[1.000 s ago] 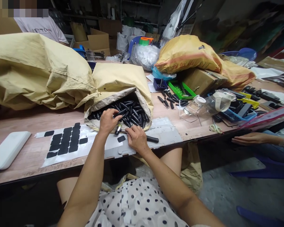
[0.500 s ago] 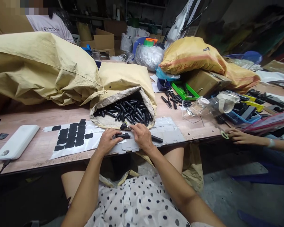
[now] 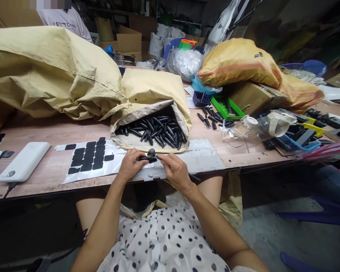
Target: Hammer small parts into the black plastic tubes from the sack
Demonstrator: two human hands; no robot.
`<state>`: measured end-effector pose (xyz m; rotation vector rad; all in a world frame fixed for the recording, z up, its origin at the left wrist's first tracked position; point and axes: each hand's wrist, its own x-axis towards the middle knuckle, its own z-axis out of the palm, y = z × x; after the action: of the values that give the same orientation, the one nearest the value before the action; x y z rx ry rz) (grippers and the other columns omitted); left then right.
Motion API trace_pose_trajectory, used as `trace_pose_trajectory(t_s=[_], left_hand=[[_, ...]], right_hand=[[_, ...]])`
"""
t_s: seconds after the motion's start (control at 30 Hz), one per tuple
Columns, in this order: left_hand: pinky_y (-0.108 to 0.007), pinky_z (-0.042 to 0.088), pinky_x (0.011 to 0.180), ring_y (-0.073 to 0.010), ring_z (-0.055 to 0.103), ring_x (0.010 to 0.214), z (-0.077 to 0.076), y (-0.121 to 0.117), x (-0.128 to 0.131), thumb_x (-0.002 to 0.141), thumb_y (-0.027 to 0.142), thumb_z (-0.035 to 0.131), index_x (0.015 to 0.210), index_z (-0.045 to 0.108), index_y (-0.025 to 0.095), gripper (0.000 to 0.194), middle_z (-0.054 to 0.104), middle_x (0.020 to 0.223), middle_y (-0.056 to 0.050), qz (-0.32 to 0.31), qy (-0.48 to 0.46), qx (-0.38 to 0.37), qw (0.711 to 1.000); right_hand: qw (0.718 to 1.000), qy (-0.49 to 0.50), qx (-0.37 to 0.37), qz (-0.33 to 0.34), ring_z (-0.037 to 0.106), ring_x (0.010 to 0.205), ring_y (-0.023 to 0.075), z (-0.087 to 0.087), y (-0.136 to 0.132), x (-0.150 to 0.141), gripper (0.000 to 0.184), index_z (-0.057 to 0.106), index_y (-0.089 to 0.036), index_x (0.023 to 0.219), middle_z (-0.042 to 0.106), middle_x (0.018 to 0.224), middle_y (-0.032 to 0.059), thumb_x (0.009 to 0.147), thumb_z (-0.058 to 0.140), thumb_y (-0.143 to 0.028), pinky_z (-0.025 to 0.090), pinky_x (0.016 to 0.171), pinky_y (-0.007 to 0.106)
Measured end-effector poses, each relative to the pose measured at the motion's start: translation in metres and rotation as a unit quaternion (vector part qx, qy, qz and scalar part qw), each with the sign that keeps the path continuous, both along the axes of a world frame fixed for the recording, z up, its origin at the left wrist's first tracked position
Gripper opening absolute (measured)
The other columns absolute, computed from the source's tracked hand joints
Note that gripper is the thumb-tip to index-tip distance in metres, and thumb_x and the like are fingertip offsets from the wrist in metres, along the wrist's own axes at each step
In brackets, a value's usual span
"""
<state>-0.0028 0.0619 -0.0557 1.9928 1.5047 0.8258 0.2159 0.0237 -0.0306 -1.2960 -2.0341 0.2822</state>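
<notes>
My left hand (image 3: 130,164) is closed on a slim black plastic casing (image 3: 147,159), held between thumb and fingers low over the grey board. From the right, my right hand (image 3: 177,172) pinches a small black part with a round head (image 3: 151,152). That head sits just above the casing; whether the two touch I cannot tell. A dark rod (image 3: 194,178) shows partly from behind my right wrist. Right behind both hands, a paper-lined sack (image 3: 155,85) lies with its mouth towards me, full of black tapered casings (image 3: 158,130).
Black stickers (image 3: 89,155) on a white sheet and a white power bank (image 3: 24,161) lie to the left. Rightward are a green tray (image 3: 225,107), a clear bottle (image 3: 240,128) and a blue basket (image 3: 297,145). Large sacks (image 3: 53,71) stand behind. The grey board (image 3: 206,155) lies near the table edge.
My right hand has brought the round-headed part over the casing in my left hand. Another person's hand holding a light green ring-shaped thing at the right has left the view. The view has shifted slightly.
</notes>
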Motion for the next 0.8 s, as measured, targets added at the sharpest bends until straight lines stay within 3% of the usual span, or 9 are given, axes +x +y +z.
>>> trace_pose_trajectory(t_s=[0.27, 0.5, 0.67, 0.8], left_hand=[[-0.037, 0.050, 0.089, -0.0238, 0.058, 0.095, -0.002, 0.001, 0.001, 0.082, 0.029, 0.072, 0.093, 0.076, 0.025, 0.012, 0.069, 0.090, -0.002, -0.002, -0.006, -0.004, 1.000], [-0.035, 0.048, 0.085, -0.0224, 0.057, 0.092, -0.001, 0.002, 0.001, 0.081, 0.028, 0.074, 0.089, 0.073, 0.025, 0.008, 0.065, 0.087, -0.001, -0.002, -0.008, -0.011, 1.000], [-0.033, 0.047, 0.082, -0.0212, 0.056, 0.087, 0.001, 0.004, 0.001, 0.079, 0.028, 0.076, 0.076, 0.067, 0.022, 0.011, 0.062, 0.081, 0.000, -0.004, -0.004, -0.018, 1.000], [-0.033, 0.048, 0.081, -0.0210, 0.056, 0.087, 0.002, 0.004, 0.002, 0.077, 0.027, 0.077, 0.079, 0.067, 0.023, 0.010, 0.063, 0.082, 0.000, 0.002, -0.011, -0.026, 1.000]], right_hand=[[0.997, -0.072, 0.036, -0.017, 0.062, 0.081, 0.0161, -0.007, -0.003, 0.000, 0.037, 0.075, -0.030, 0.121, 0.064, 0.083, 0.0023, 0.098, 0.051, -0.014, 0.049, 0.072, 0.024], [0.998, -0.050, 0.030, -0.001, 0.064, 0.085, 0.0169, 0.004, 0.002, -0.008, 0.037, 0.074, -0.027, 0.123, 0.067, 0.087, 0.0036, 0.101, 0.046, -0.016, 0.050, 0.079, 0.025], [0.995, -0.096, 0.024, 0.018, 0.062, 0.083, 0.0171, 0.002, 0.002, -0.017, 0.035, 0.075, -0.030, 0.119, 0.066, 0.084, 0.0028, 0.099, 0.051, -0.015, 0.049, 0.074, 0.024], [0.996, -0.081, 0.028, 0.005, 0.063, 0.084, 0.0166, 0.001, 0.006, -0.016, 0.033, 0.075, -0.028, 0.118, 0.067, 0.086, 0.0025, 0.099, 0.051, -0.015, 0.048, 0.075, 0.024]])
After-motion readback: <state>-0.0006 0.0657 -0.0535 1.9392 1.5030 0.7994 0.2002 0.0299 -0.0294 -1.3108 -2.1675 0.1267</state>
